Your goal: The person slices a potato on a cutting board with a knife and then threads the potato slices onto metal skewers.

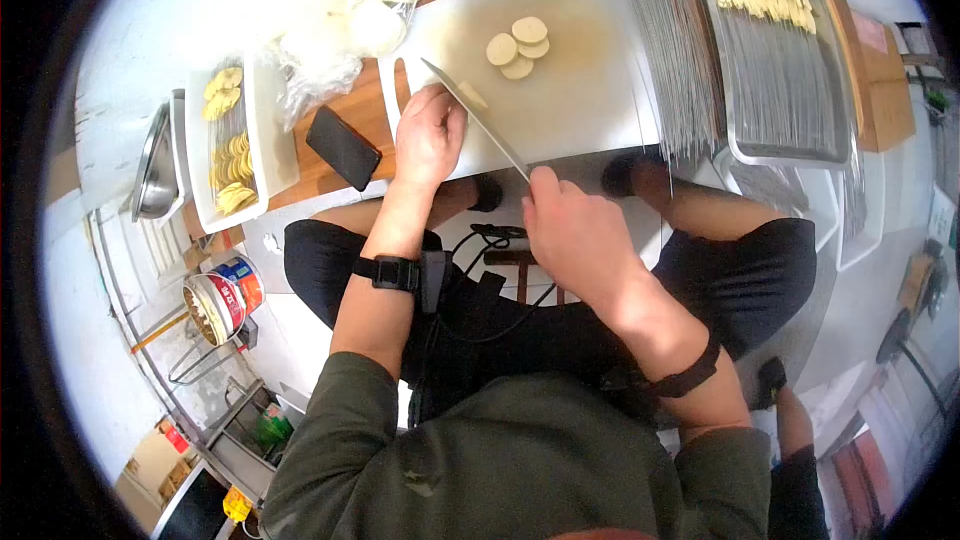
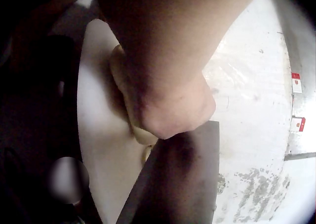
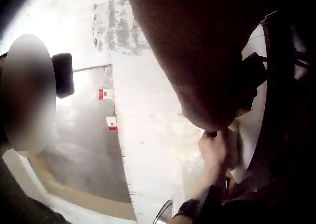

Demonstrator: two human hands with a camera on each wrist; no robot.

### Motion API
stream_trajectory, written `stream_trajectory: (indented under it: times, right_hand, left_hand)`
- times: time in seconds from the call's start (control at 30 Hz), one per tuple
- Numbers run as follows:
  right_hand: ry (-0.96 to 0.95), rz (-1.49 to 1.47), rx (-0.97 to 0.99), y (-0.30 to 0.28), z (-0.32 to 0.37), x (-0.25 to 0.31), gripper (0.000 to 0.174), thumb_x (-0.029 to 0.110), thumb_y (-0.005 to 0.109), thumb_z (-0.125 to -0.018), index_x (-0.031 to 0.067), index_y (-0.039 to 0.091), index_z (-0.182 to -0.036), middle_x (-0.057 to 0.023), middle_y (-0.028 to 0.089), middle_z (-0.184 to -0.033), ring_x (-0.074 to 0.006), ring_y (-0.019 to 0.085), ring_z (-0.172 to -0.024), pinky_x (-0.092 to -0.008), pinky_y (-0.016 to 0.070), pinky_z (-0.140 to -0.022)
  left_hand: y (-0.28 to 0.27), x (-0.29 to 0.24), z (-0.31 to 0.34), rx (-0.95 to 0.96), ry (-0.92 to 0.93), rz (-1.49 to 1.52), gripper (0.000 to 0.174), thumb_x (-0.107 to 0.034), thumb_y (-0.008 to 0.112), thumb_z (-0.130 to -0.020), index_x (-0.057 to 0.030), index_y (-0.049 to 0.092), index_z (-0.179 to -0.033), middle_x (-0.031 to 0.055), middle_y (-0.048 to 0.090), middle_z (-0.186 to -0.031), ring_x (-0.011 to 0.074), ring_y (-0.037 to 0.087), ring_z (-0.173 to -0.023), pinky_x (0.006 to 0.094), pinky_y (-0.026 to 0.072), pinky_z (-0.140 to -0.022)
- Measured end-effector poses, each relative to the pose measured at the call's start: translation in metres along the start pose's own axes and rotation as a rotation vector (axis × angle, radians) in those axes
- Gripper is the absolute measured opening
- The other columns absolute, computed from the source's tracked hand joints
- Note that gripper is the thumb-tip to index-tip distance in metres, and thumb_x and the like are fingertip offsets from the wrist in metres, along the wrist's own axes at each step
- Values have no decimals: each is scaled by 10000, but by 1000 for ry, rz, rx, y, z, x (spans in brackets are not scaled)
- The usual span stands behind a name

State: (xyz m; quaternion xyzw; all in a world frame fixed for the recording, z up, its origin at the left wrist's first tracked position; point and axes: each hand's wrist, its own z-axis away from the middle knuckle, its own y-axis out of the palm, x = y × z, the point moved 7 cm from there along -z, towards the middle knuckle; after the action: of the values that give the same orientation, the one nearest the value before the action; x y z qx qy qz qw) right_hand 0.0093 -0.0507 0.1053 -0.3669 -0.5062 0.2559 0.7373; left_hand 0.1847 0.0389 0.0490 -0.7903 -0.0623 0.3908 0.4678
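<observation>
The knife (image 1: 478,122) is over the left part of the white cutting board (image 1: 600,90), its long axis slanting from the near middle to the far left, tip pointing far left. The right hand (image 1: 582,237) grasps its handle. The left hand (image 1: 432,135) curls round a pale piece (image 2: 143,135) just beside the blade. Farther right on the board lie four pale round slices (image 1: 518,47), some overlapping.

At the left, the white tray (image 1: 262,130), longer from near to far, holds yellow slices (image 1: 232,160) on thin sticks. At the far right, the metal tray (image 1: 846,140) holds sticks running near to far, with yellow slices lined up at their far ends. The clear plastic bag (image 1: 325,80) at the far left contains pale, rounded pieces.
</observation>
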Motion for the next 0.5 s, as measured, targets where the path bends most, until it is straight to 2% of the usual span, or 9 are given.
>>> stream_trajectory:
  times: [0.2,0.3,0.5]
  right_hand:
    - [-4,17,29,0,-1,1,102,64,534,-848,6,493,-921,-174,649,-742,-339,685,-628,-418,569,-554]
    - [19,31,78,3,-3,-1,103,66,531,-854,4,496,-929,-181,650,-747,-349,687,-642,-424,570,-565]
    - [39,5,102,9,-6,-4,117,59,509,-864,-4,495,-962,-201,657,-784,-371,690,-689,-439,570,-601]
  left_hand:
    - [0,-1,-1,12,8,-14,137,-75,624,-834,-3,675,-939,146,657,-1022,334,618,-966,398,501,-844]
    - [1,-1,-2,63,-11,-44,148,-50,608,-843,24,665,-957,189,633,-1042,372,612,-968,395,506,-830]
    - [3,-1,-1,52,-1,-39,149,-54,606,-840,24,667,-951,182,636,-1032,370,607,-962,399,502,-841]
